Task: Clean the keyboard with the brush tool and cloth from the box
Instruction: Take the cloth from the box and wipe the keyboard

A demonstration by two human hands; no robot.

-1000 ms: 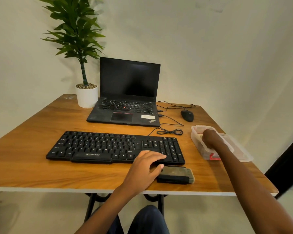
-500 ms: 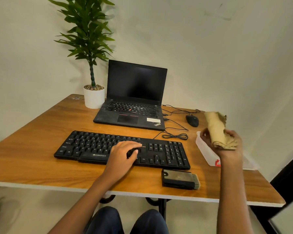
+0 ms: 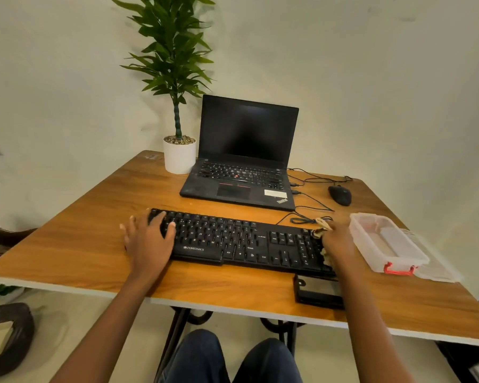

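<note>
Currently, the black keyboard (image 3: 233,239) lies across the middle of the wooden worktop (image 3: 94,244). The left hand (image 3: 150,240) rests flat on its left end, fingers spread and relaxed, holding nothing. The right hand (image 3: 339,241) sits on the right end, over the number pad, with its fingers closed over the tan cloth (image 3: 322,230). The cloth is bunched beneath the palm and shows at the fingertips and at the thumb side. The black brush tool (image 3: 314,293) lies on the worktop just in front of the keyboard's right end, partly hidden by the right forearm. The clear plastic box (image 3: 385,244), with a red latch, stands open just right of the keyboard, its lid (image 3: 437,269) beside it. Behind the keyboard are an open laptop (image 3: 246,161), a mouse (image 3: 340,195), a coiled cable (image 3: 307,220) and a potted plant (image 3: 179,157).
</note>
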